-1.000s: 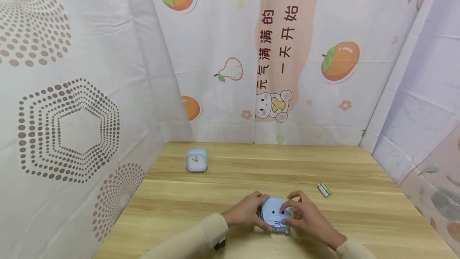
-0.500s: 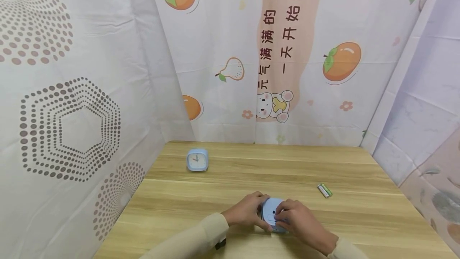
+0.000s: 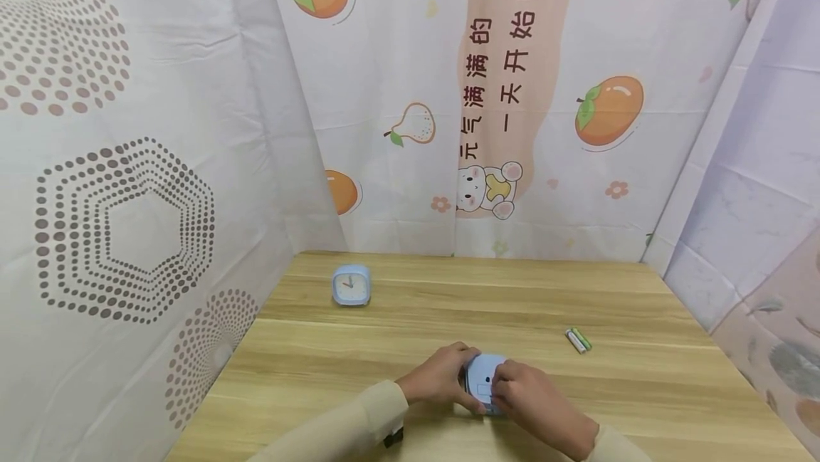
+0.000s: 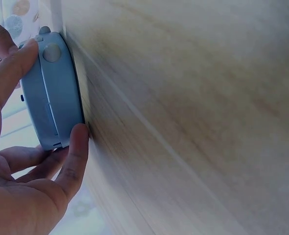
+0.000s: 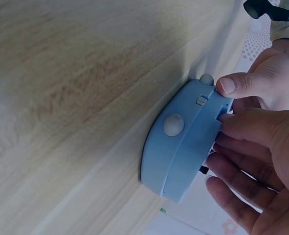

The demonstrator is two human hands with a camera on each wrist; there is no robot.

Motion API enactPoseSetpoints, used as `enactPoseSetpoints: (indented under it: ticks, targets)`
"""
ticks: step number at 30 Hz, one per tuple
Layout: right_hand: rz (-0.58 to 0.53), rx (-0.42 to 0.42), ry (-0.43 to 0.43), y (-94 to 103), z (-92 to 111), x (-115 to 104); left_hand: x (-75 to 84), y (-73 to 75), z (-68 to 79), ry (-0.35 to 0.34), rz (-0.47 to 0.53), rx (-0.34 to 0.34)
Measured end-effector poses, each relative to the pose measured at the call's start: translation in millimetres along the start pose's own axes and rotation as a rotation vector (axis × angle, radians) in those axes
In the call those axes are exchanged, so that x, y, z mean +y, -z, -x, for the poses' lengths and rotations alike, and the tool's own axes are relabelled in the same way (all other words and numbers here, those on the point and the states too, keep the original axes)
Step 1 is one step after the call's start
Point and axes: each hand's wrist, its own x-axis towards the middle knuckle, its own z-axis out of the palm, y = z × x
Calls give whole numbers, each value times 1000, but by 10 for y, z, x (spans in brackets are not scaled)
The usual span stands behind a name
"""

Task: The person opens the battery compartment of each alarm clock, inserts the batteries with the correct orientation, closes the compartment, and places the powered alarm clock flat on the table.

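Note:
A light-blue alarm clock (image 3: pixel 483 371) lies face down on the wooden table, its back with black knobs facing up. My left hand (image 3: pixel 442 375) grips its left side, thumb at the near edge and fingers at the far edge; the left wrist view shows this grip on the blue casing (image 4: pixel 61 93). Over the right part of the back, my right hand (image 3: pixel 528 398) has its fingers curled, covering most of the battery cover (image 3: pixel 484 390). In the right wrist view, the right thumb (image 5: pixel 247 125) sits in the notch at the cover's edge.
A second light-blue clock (image 3: pixel 351 285) stands upright at the table's back left. Two batteries (image 3: pixel 579 340), one green and one whitish, lie side by side to the right of the hands. Printed curtains (image 3: pixel 397 184) hang around the table (image 3: pixel 435 291).
My right hand has moved left and closed its spread fingers together over the battery cover. The left hand keeps its grip; clock and batteries stay in place.

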Motion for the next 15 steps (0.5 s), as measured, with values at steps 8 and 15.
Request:
enactPoseSetpoints:
  ticks: [8, 15]
  targets:
    - [21, 72, 27, -58, 39, -6, 29, 3, -3, 1, -12, -6]
    - [2, 134, 50, -103, 81, 31, 10, -10, -12, 1, -34, 17]
